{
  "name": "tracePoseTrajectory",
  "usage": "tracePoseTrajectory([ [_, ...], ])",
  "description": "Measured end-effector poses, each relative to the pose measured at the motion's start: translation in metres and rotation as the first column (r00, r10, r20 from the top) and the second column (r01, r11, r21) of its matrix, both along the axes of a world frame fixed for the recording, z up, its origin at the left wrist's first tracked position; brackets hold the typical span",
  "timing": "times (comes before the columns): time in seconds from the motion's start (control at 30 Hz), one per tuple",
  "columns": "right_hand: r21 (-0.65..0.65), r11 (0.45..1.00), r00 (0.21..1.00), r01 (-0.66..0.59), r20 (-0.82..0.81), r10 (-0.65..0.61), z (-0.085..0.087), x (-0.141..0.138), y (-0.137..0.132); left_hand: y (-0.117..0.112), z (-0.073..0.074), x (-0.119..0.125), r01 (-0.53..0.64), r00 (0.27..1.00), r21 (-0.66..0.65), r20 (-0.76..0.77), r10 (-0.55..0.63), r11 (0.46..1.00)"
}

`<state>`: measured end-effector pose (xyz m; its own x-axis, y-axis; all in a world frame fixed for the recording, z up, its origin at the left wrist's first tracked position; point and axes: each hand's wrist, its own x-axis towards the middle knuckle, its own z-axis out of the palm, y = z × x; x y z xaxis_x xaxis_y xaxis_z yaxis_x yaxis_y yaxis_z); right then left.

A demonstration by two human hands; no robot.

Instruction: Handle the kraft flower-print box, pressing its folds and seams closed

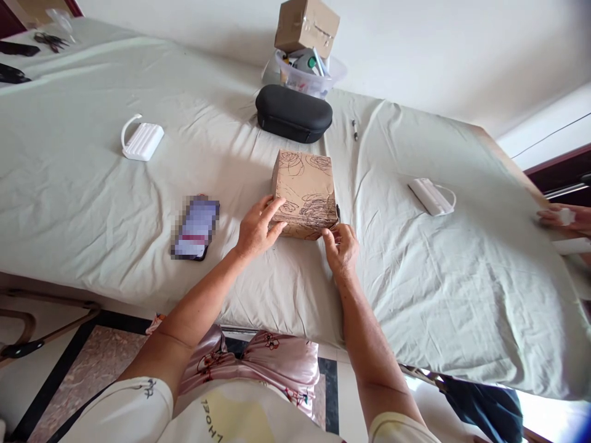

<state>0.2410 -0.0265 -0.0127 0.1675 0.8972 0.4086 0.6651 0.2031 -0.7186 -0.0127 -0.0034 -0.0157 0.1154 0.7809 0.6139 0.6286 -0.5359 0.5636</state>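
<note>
A small brown cardboard box with dark scribbled swirls on it sits on the cloth in front of me. My left hand grips its near left corner, fingertips on the top edge and thumb against the front. At the near right corner, my right hand has its thumb on the front face and its curled fingers by the right side. A small dark item sticks out along that right side, mostly hidden behind the box, and I cannot make out what it is.
A black zip case lies behind the box, before a clear plastic basin with another carton above. A phone and white device lie left; a pen and second white device right. Another person's hand shows at right.
</note>
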Motion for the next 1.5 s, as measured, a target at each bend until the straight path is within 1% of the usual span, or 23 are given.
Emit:
tracePoseTrajectory([
  [0.1,0.106,0.994,0.999,0.004,-0.038,0.0,0.001,-0.006,-0.004,-0.005,-0.001,0.007,-0.019,1.0,0.022,-0.007,0.019,1.0],
  [0.17,0.168,0.986,0.999,-0.024,0.027,0.02,0.001,-0.012,-0.006,-0.008,-0.001,0.011,-0.011,1.0,0.043,0.0,0.011,0.999],
  [0.23,0.214,0.976,0.994,-0.036,0.107,0.013,-0.001,-0.018,-0.008,-0.011,0.0,0.015,-0.021,1.0,0.082,0.017,0.02,0.996],
  [0.3,0.268,0.963,0.989,-0.028,0.145,-0.012,-0.003,-0.022,-0.008,-0.014,-0.001,0.019,-0.065,0.997,0.119,0.04,0.061,0.991],
  [0.37,0.32,0.947,0.988,-0.017,0.149,-0.033,-0.005,-0.025,-0.008,-0.017,-0.001,0.023,-0.115,0.992,0.137,0.06,0.108,0.984],
  [0.43,0.349,0.937,0.988,0.001,0.146,-0.055,-0.006,-0.028,-0.007,-0.02,-0.001,0.027,-0.14,0.989,0.139,0.076,0.13,0.98],
  [0.53,0.364,0.93,0.986,0.046,0.133,-0.1,-0.006,-0.03,-0.007,-0.022,-0.001,0.03,-0.141,0.987,0.142,0.092,0.129,0.98],
  [0.63,0.367,0.928,0.99,0.062,0.094,-0.104,-0.005,-0.029,-0.006,-0.02,-0.001,0.029,-0.14,0.988,0.121,0.082,0.131,0.983],
  [0.73,0.337,0.94,0.997,0.058,0.033,-0.074,-0.005,-0.026,-0.004,-0.017,-0.001,0.025,-0.117,0.991,0.079,0.071,0.111,0.99],
  [0.83,0.297,0.954,0.999,0.042,-0.027,-0.035,-0.005,-0.021,-0.002,-0.013,-0.001,0.02,-0.069,0.994,0.042,0.089,0.065,0.997],
  [0.97,0.284,0.958,0.994,0.038,-0.105,-0.009,-0.006,-0.019,0.0,-0.009,0.0,0.014,-0.013,0.994,0.004,0.105,0.012,1.0],
  [1.07,0.216,0.975,0.987,0.057,-0.157,-0.023,-0.007,-0.018,0.0,-0.005,0.0,0.01,0.016,0.993,-0.02,0.114,-0.014,1.0],
  [1.13,0.158,0.986,0.985,0.046,-0.169,-0.019,-0.007,-0.017,0.0,-0.002,-0.001,0.008,0.035,0.988,-0.052,0.152,-0.026,0.998],
  [1.23,0.078,0.997,0.985,-0.005,-0.173,0.019,-0.006,-0.013,0.002,0.0,-0.003,0.008,0.043,0.973,-0.151,0.231,-0.007,0.988],
  [1.3,0.027,0.999,0.982,-0.04,-0.186,0.045,-0.006,-0.01,0.003,0.001,-0.003,0.008,0.036,0.967,-0.23,0.253,0.024,0.973],
  [1.4,-0.031,0.998,0.977,-0.052,-0.21,0.045,-0.008,-0.008,0.006,0.001,0.002,0.007,0.008,0.975,-0.323,0.213,0.064,0.947],
  [1.5,-0.083,0.996,0.98,-0.041,-0.199,0.024,-0.009,-0.006,0.007,0.0,0.011,0.005,-0.023,0.986,-0.384,0.143,0.084,0.923],
])
